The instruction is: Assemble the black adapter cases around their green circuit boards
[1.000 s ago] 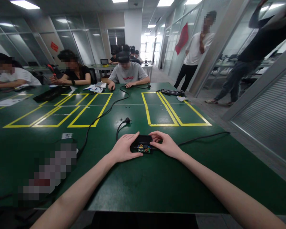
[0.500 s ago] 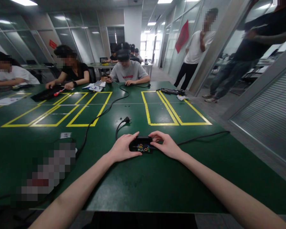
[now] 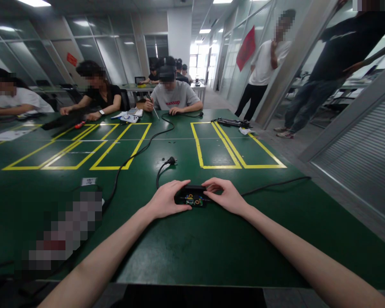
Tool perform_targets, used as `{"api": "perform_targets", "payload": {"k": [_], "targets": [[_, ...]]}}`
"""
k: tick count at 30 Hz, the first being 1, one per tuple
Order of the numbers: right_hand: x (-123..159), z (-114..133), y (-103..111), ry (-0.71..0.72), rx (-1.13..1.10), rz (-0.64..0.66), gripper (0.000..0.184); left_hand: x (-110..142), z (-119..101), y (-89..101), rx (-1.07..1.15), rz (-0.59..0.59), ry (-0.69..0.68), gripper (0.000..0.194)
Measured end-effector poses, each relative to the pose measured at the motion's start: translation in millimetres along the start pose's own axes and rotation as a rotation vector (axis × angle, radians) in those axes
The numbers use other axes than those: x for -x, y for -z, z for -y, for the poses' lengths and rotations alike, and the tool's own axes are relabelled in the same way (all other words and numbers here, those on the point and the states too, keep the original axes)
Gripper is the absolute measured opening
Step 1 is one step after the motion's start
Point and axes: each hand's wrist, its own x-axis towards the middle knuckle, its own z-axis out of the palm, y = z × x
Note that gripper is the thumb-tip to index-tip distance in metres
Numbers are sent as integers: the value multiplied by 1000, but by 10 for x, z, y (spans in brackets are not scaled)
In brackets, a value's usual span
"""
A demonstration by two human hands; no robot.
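Note:
A small black power adapter (image 3: 194,199) lies between my hands on the green table, its casing opened so that a circuit board with two ring-shaped coils (image 3: 193,199) shows. My left hand (image 3: 168,199) grips the left end, thumb at the near edge and fingers at the far edge. On the other side, my right hand (image 3: 226,194) is curled with thumb and index finger at the right end, where a cord leaves the casing. A black power plug (image 3: 171,161) on a short cable rests just beyond my left hand.
A long black cable (image 3: 150,141) crosses the green table (image 3: 211,252). At the left lies a blurred-out long object (image 3: 67,233) by a small paper label (image 3: 89,182). Yellow tape rectangles (image 3: 214,167) mark the far half. Several people sit opposite; two stand at the right.
My hands and the adapter stay nearly in place. Across the table, a seated person has shifted a thin tool, and another has moved a dark panel.

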Motion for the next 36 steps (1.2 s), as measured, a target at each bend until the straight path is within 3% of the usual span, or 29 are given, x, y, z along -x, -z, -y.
{"api": "perform_targets", "payload": {"k": [11,20,26,36], "targets": [[12,19,1,91,57,54,14,-10,-41,18,40,-2,11,54],[15,52,10,190,105,66,18,-17,-33,10,7,8,31,49],[27,89,63,190,153,151,33,-19,-52,5,50,20,60,41],[20,124,128,254,232,228,28,-5,-16,-23,38,5,29,36]]}}
